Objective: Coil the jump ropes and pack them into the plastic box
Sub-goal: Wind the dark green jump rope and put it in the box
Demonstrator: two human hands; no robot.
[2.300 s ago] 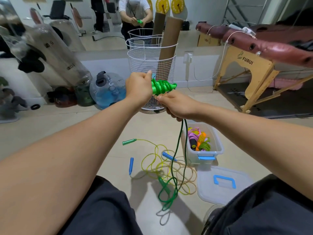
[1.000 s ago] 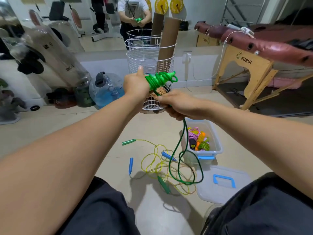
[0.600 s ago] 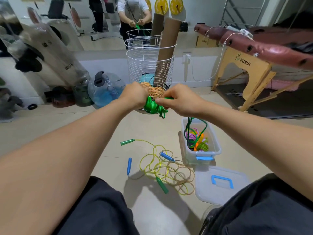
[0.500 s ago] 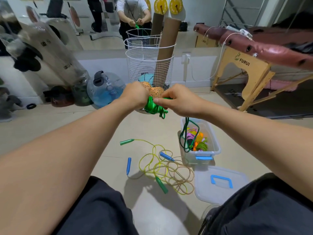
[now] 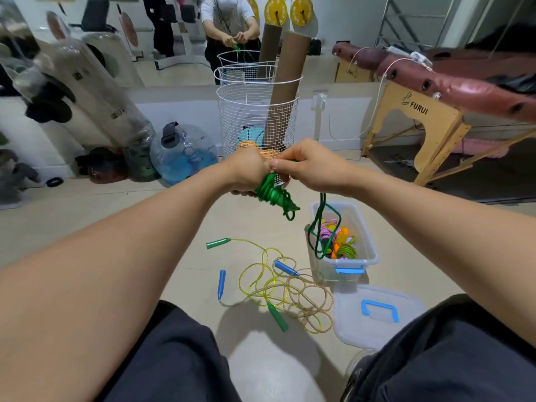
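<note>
Head view. The left hand [image 5: 246,175] grips a bundle of green jump rope [image 5: 272,194], fingers curled round the wound coils, which slant down and to the right out of the fist. The right hand [image 5: 307,169] meets it at the top of the bundle, thumb and fingertips pinching the rope's free run; from beneath this hand a slack loop [image 5: 322,227] hangs down in front of the plastic box [image 5: 372,250]. The box stands open on the floor, to the right below the hands, with several coiled ropes in pink, orange and green already inside; its lid [image 5: 377,323] with a blue handle lies just nearer the viewer. Left of the box, a yellow rope with green handles [image 5: 258,282] and a speckled rope with blue handles [image 5: 307,297] lie tangled together, uncoiled. A wire basket [image 5: 258,111] stands behind the hands.

Step in hand, as judged: winding the tail of the green rope, the coil nearly complete. The next move calls for taking up the hanging loop, securing its end so the bundle holds, then lowering it into the box; two ropes would then be left to coil.
</note>
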